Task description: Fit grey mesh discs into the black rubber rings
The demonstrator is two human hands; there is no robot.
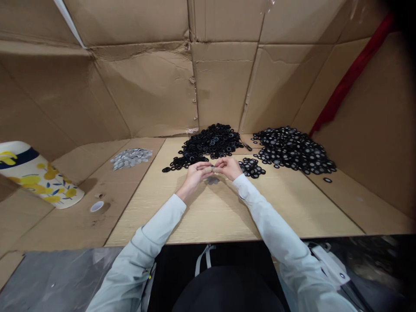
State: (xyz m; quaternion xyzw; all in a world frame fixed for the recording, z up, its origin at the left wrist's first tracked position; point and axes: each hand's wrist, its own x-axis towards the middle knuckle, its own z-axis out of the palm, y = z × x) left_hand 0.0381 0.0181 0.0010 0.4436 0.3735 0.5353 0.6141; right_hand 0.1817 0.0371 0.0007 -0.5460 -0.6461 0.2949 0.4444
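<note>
My left hand (198, 171) and my right hand (229, 167) meet fingertip to fingertip over the light wooden board (208, 212), pinching a small part (212, 168) between them; it is too small to make out. Just beyond them lies a heap of plain black rings (211, 143). To the right spreads a heap of black rings with light centres (292, 149), and a small cluster of the same (251, 167) sits beside my right hand. A pile of grey discs (131, 157) lies at the left.
Cardboard walls (156, 86) enclose the work area on three sides. A white cup with yellow and blue flowers (35, 175) lies on its side at the far left, and a small white cap (96, 206) rests near it. A red strip (351, 73) runs up the right wall.
</note>
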